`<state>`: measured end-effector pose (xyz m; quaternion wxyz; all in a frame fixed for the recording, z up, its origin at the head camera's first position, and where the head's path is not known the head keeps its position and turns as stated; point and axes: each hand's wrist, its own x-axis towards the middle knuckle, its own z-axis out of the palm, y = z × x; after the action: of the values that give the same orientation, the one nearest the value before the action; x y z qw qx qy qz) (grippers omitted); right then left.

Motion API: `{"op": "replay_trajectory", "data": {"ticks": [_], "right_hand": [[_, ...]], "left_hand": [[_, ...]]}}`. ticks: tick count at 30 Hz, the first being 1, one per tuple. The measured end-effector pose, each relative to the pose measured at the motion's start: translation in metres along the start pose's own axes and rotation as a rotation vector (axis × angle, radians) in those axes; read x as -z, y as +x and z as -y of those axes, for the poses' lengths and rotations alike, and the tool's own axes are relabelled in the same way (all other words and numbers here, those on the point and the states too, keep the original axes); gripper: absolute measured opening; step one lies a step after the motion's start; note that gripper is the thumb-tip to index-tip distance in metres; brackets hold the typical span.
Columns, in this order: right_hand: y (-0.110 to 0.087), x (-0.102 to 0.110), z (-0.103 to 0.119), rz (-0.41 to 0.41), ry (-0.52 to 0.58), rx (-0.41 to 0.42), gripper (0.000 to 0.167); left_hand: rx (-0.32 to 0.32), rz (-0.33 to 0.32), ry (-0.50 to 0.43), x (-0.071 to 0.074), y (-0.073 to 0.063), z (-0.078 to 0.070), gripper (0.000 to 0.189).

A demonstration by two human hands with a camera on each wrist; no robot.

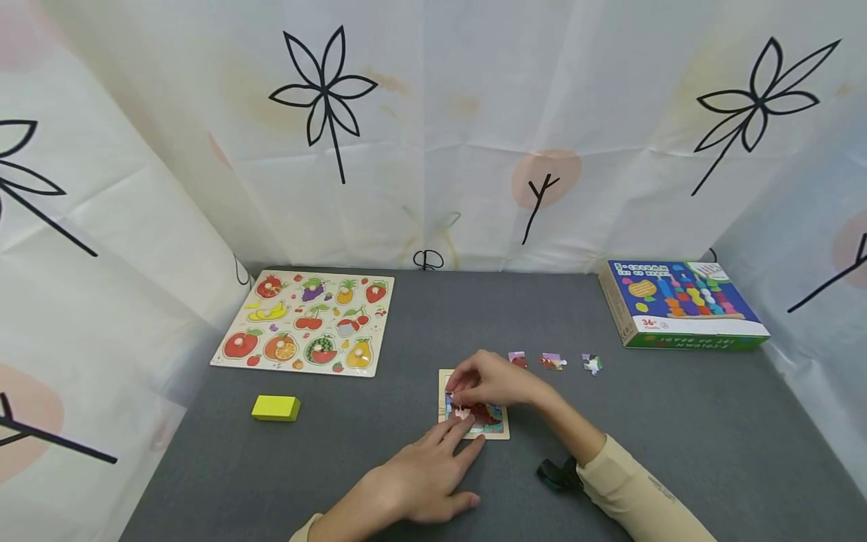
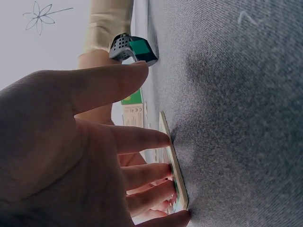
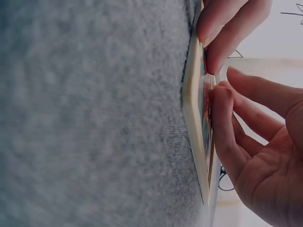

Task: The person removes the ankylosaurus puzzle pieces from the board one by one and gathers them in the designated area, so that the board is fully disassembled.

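Note:
A small jigsaw board with a pale frame [image 1: 503, 435] lies on the grey table, its picture red, blue and green. My left hand [image 1: 427, 470] rests its stretched fingertips on the board's near left part, holding nothing. Above the upper left of the board, my right hand [image 1: 494, 380] pinches a small puzzle piece [image 1: 451, 396] between thumb and fingers, down at the picture. The fingers hide most of that piece. In the right wrist view the right fingertips [image 3: 221, 97] touch the board's surface, close to the left hand's fingers [image 3: 222, 45].
Loose puzzle pieces [image 1: 552, 361] lie behind the right forearm. A fruit peg board [image 1: 305, 324] is at the back left, with a yellow block [image 1: 275, 408] nearer. At the back right stands a toy box [image 1: 684, 305]. A black wrist device [image 1: 557, 475] sits by the right sleeve.

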<state>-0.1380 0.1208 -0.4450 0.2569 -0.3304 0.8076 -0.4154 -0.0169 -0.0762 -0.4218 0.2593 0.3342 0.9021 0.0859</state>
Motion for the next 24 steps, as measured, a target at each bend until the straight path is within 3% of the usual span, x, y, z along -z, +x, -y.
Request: {"op": "replay_trajectory", "data": {"ticks": [12,24], "right_hand": [[0.0049,-0.0002,0.0053,0.009,-0.031,-0.027,0.009],[0.0013,-0.0010,0.0041,-0.001,-0.006,0.004,0.009]], "left_hand": [[-0.010,0.021,-0.021,-0.0027,0.0025,0.0028,0.077],[-0.018,0.003,0.013,-0.0007,0.0012,0.0018,0.077]]}}
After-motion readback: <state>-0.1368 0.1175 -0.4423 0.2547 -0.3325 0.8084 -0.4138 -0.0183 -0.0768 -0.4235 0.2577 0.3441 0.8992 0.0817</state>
